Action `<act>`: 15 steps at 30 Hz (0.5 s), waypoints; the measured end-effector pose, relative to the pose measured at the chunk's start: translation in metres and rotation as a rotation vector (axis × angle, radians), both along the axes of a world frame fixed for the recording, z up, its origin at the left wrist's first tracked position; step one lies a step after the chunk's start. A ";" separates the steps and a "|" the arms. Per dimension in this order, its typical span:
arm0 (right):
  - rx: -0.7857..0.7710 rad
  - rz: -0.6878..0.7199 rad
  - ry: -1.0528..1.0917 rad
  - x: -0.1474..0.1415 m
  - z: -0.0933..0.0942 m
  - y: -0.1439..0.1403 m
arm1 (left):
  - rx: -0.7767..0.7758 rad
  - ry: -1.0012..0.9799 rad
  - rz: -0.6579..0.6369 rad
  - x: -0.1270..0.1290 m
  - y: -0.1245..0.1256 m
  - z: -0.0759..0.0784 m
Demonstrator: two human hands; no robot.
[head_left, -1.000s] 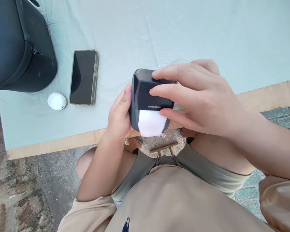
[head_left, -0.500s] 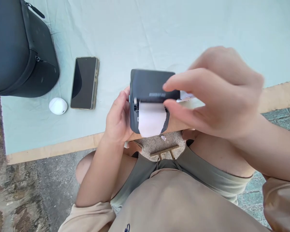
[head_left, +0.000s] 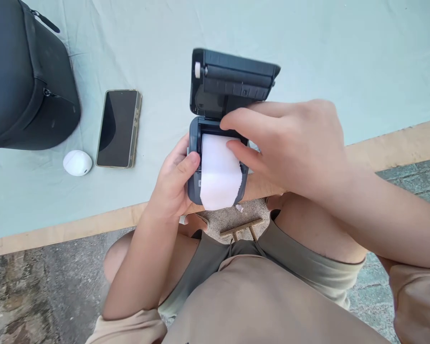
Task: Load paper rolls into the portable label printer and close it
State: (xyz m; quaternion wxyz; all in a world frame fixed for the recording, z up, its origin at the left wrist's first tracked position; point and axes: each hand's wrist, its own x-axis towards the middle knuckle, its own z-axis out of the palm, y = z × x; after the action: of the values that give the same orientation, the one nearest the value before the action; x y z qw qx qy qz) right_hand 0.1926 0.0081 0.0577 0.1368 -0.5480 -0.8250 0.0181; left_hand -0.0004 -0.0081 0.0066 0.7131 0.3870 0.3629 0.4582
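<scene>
Tablecloth behind: left hand grips open printer, right hand fingering paper.

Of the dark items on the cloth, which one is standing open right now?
The label printer held in both hands: its lid is flipped up, showing the white paper roll. The black bag is zipped and the phone lies flat.

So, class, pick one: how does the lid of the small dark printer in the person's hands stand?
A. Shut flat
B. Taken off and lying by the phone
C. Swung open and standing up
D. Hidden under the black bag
C: the lid stands raised behind the printer, and the white paper inside lies uncovered.
</scene>
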 end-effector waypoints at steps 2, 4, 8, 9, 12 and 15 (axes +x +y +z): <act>-0.108 -0.013 0.024 -0.009 0.005 0.003 | -0.014 -0.005 0.002 0.000 -0.001 0.002; -0.099 0.034 0.021 -0.013 0.007 0.004 | -0.015 0.004 0.015 -0.002 -0.002 0.002; -0.011 0.145 -0.092 -0.013 0.003 0.002 | -0.013 0.045 0.028 -0.004 -0.002 0.000; 0.006 0.154 -0.106 -0.013 0.001 0.002 | -0.019 0.048 0.031 -0.004 -0.002 0.000; 0.024 0.155 -0.100 -0.014 -0.003 0.001 | -0.041 0.052 0.048 -0.004 -0.001 0.002; 0.009 0.146 -0.038 -0.013 0.001 0.000 | -0.052 0.058 0.057 -0.003 -0.002 0.004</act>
State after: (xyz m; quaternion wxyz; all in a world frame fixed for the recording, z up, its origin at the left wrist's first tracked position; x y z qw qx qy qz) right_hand 0.1794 0.0077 0.0584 0.1220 -0.4862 -0.8652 0.0138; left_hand -0.0033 -0.0097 0.0103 0.6986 0.3710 0.4064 0.4574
